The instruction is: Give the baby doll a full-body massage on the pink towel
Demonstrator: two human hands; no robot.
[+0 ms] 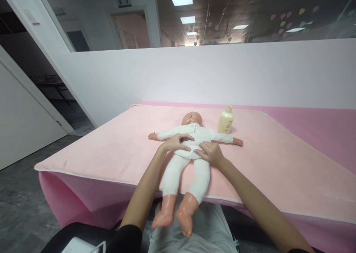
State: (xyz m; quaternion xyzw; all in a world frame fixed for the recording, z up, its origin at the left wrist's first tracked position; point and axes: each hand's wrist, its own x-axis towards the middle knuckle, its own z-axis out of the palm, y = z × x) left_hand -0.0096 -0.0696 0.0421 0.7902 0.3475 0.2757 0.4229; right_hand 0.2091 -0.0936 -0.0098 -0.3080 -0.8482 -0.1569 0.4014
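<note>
A baby doll (197,134) in white clothing lies on its back, arms spread and bare feet hanging over the table's near edge. Its head is at the far end, turned to one side. My left hand (178,142) rests on the left side of the doll's waist, thumb and fingers apart in a curve. On the other side of the waist, my right hand (213,152) has curled fingers and a thumb stretched across the white cloth, closed on the clothing at the waist. Beyond the doll's arm stands a pale yellow pump bottle (226,120).
A pink padded mat (111,145) covers the table, its edge hanging over a darker pink cloth (91,201). Behind it rises a white partition (178,75) with glass above. A white door (27,112) is at far left. My lap is under the doll's feet.
</note>
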